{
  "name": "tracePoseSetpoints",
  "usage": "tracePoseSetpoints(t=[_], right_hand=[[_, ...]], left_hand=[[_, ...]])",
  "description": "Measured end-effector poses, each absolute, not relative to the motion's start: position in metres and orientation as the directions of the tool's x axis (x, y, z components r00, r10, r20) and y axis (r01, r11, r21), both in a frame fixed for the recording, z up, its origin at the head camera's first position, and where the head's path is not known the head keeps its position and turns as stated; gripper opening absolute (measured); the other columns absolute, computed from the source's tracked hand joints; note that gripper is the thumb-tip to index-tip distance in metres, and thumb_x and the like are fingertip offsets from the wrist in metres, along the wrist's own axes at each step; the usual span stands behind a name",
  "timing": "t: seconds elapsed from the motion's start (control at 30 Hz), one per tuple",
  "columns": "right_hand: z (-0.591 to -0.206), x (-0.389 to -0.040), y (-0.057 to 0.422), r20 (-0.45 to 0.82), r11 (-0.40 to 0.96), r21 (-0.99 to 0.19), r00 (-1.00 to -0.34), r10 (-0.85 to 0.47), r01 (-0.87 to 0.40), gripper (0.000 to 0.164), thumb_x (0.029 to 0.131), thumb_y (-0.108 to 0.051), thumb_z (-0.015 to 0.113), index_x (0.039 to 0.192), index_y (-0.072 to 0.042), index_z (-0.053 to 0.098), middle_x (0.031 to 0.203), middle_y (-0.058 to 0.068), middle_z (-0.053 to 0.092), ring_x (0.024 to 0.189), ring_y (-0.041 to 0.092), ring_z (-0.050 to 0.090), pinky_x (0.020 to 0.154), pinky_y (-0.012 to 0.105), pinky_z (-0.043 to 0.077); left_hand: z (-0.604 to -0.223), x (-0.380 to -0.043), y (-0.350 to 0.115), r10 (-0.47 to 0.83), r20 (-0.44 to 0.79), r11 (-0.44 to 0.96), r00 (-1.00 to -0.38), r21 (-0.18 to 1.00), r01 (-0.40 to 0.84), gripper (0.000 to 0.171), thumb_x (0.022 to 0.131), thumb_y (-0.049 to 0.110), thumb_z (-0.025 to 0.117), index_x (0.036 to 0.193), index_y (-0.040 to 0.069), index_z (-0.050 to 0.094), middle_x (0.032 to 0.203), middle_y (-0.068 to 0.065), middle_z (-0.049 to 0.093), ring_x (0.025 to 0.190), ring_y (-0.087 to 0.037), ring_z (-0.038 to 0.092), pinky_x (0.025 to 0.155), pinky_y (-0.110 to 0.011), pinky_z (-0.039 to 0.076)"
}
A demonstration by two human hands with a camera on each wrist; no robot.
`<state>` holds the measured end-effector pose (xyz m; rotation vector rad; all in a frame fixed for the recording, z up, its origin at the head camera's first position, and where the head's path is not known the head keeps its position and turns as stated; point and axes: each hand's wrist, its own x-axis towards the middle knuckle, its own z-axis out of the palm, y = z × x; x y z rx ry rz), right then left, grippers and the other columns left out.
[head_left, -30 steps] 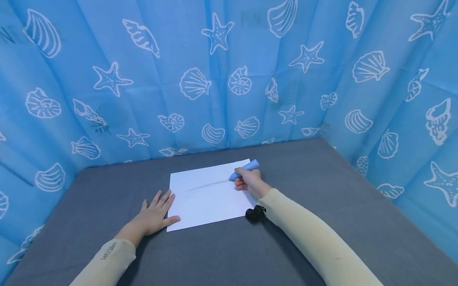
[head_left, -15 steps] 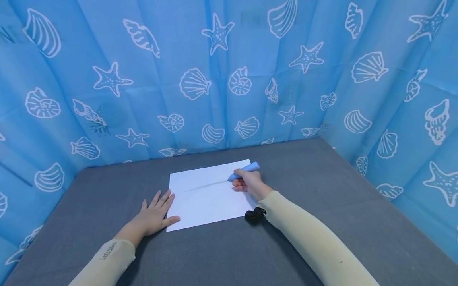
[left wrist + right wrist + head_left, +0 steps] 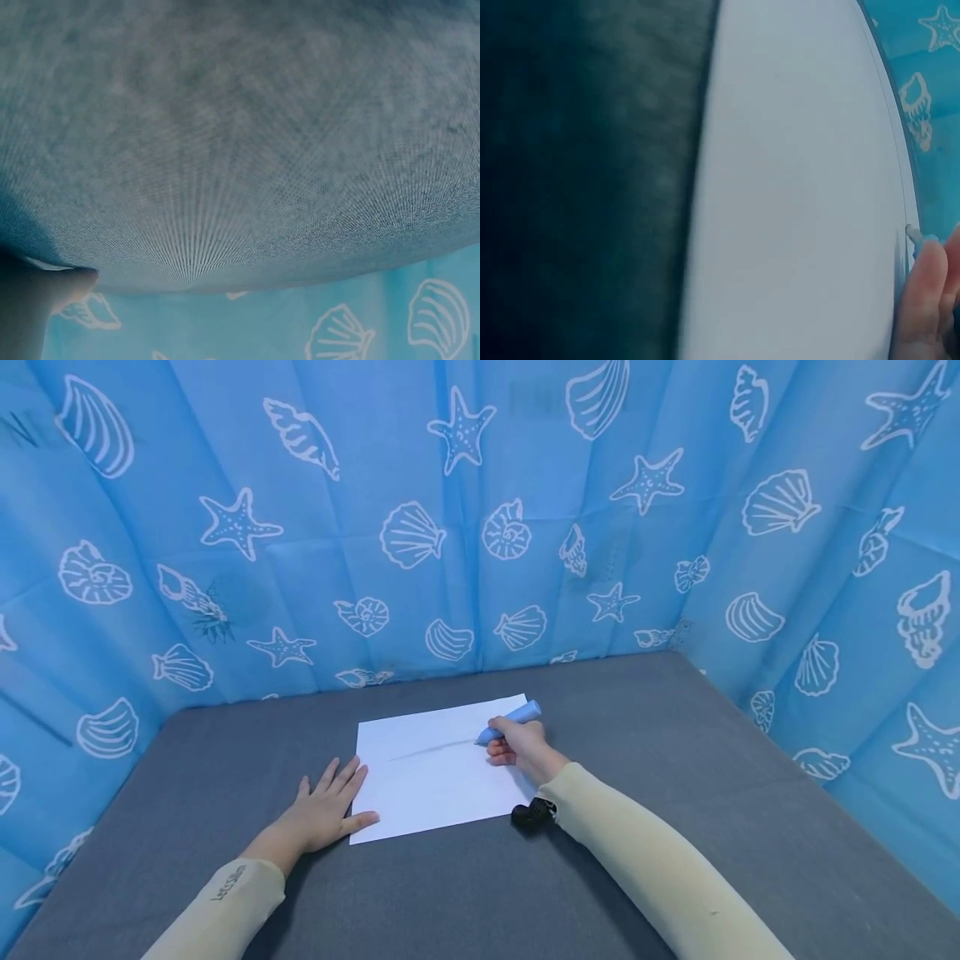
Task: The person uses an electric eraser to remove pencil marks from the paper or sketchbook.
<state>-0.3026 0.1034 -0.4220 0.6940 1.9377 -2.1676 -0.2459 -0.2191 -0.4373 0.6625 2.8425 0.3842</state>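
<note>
Head view: A white sheet of paper [image 3: 438, 802] lies flat on the grey tabletop [image 3: 480, 902], before a blue curtain [image 3: 330, 552] with shell motifs. The two hands are well apart. The left hand [image 3: 318, 814], fingers extended and spread, rests at the sheet's left edge, its thumb reaching onto the paper. The right hand [image 3: 525, 747] pinches a blue pen [image 3: 527, 711] over the sheet's right part, the tip low and leftward. One thin, slightly slanting line [image 3: 427, 751] is already on the paper, ending at the pen tip; no other mark is discernible. The drawing is judged to be at an early stage; whether the line is complete cannot be told.

Left wrist view: Mostly blurred tabletop; a dark part of the hand enters at lower left, its grip not readable here.

Right wrist view: Fingertips hold the pen at the right margin, its tip beside the line's near end; whether it touches the paper is unclear.
</note>
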Motion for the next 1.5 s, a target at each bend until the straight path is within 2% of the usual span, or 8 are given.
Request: tracePoseSetpoints(t=[0.47,0.73,0.93,1.13,1.5], right_hand=[[-0.422,-0.302,0.105,-0.42,-0.15,-0.906,-0.883,0.21,0.395,0.025,0.092,-0.021,0.066,0.091,0.004,0.061,0.063,0.006,0.059,0.048,0.011,0.058,0.052,0.025,0.054],[-0.422,-0.304,0.109,-0.43,-0.157,-0.901,-0.882,0.194,0.404,0.025,0.093,-0.022,0.065,0.09,0.002,0.061,0.064,0.006,0.059,0.051,0.012,0.06,0.053,0.025,0.055],[-0.423,-0.307,0.112,-0.435,-0.205,-0.894,-0.881,0.187,0.398,0.033,0.094,-0.03,0.066,0.091,0.002,0.059,0.065,0.007,0.06,0.052,0.013,0.061,0.054,0.027,0.056],[-0.423,-0.309,0.111,-0.439,-0.179,-0.894,-0.883,0.163,0.411,0.026,0.093,-0.022,0.065,0.09,0.003,0.06,0.063,0.007,0.06,0.05,0.012,0.06,0.053,0.026,0.055],[-0.42,-0.306,0.106,-0.433,-0.132,-0.901,-0.883,0.18,0.414,0.024,0.093,-0.02,0.065,0.091,0.004,0.061,0.062,0.007,0.059,0.048,0.011,0.059,0.051,0.026,0.054]], left_hand=[[-0.452,-0.252,-0.222,0.454,-0.105,0.869,-0.885,0.271,0.414,0.094,0.091,0.069,0.045,0.154,0.004,0.021,0.161,-0.018,0.012,0.145,-0.045,0.002,0.104,-0.074,-0.001],[-0.445,-0.249,-0.219,0.46,-0.098,0.859,-0.882,0.299,0.415,0.091,0.091,0.063,0.05,0.153,0.001,0.023,0.159,-0.022,0.014,0.144,-0.048,0.003,0.102,-0.075,-0.003],[-0.449,-0.25,-0.221,0.463,-0.105,0.857,-0.88,0.304,0.415,0.092,0.091,0.064,0.05,0.153,0.002,0.022,0.16,-0.021,0.013,0.144,-0.048,0.001,0.102,-0.075,-0.005],[-0.446,-0.247,-0.221,0.452,-0.114,0.865,-0.885,0.298,0.404,0.095,0.09,0.068,0.046,0.154,0.002,0.021,0.16,-0.02,0.011,0.144,-0.046,0.001,0.103,-0.073,-0.003],[-0.442,-0.246,-0.219,0.444,-0.135,0.873,-0.886,0.285,0.395,0.094,0.091,0.066,0.047,0.154,0.002,0.021,0.16,-0.02,0.011,0.144,-0.047,0.0,0.103,-0.074,-0.004]])
